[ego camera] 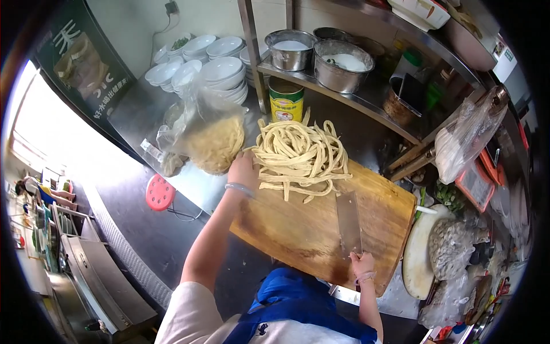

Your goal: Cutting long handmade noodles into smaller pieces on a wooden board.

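Observation:
A heap of long, pale-yellow soaked yuba sticks (300, 150) lies on the far part of a thick wooden cutting board (296, 232). At the heap's left edge is my left hand (243, 167), back upward, with a bracelet on the wrist. Its fingertips are hidden, so I cannot tell whether they grip a stick. Near the board's right front, my right hand (363, 263) holds a cleaver (349, 219) by its handle, the broad blade pointing away from me. Left of the heap stands a clear plastic bag (215, 142) with more pale-yellow pieces inside.
White bowls (221, 71) are stacked at the back left. A yellow-green tin (286, 103) stands behind the heap, beneath a metal shelf (335, 92) with steel pots (343, 64). A round white board (419, 258) and filled bags (451, 247) lie right. A red stool (160, 192) is left.

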`<act>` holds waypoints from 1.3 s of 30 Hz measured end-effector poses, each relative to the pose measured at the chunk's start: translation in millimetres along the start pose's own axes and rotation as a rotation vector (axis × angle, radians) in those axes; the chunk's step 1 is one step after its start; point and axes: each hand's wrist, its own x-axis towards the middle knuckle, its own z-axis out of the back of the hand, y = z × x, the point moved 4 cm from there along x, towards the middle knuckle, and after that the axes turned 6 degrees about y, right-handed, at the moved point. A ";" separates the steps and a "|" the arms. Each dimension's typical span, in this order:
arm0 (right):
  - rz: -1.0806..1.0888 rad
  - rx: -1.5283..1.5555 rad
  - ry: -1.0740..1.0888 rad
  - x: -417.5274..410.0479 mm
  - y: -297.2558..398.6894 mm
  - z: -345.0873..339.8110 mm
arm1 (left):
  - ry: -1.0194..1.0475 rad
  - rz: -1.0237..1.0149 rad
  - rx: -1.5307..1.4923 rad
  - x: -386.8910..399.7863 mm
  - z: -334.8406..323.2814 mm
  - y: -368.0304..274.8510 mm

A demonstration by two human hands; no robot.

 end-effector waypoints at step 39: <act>-0.039 0.340 0.114 22.7 -40.1 4.9 | 0.613 0.004 -0.223 -105.3 -53.4 89.0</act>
